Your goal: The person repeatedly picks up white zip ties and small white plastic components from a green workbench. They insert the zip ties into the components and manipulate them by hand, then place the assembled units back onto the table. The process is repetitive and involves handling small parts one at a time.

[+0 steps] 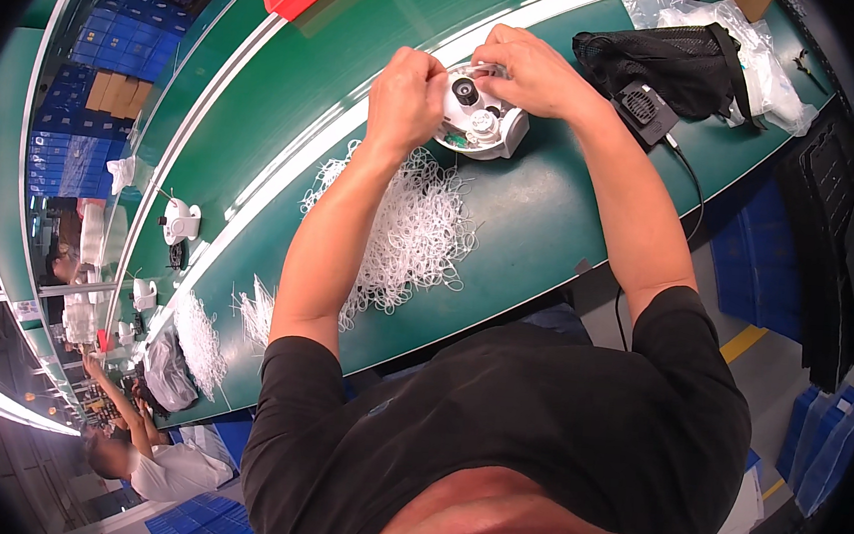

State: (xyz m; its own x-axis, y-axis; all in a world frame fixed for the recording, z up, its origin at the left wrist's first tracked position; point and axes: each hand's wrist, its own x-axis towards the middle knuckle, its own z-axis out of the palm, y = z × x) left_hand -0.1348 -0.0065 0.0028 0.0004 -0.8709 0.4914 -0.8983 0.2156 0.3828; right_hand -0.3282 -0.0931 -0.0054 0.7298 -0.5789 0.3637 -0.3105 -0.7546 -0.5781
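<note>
Bright light, glaring strip lamp (13,403) lower left, sheen on green bench (543,198), fisheye bending — black corners
</note>
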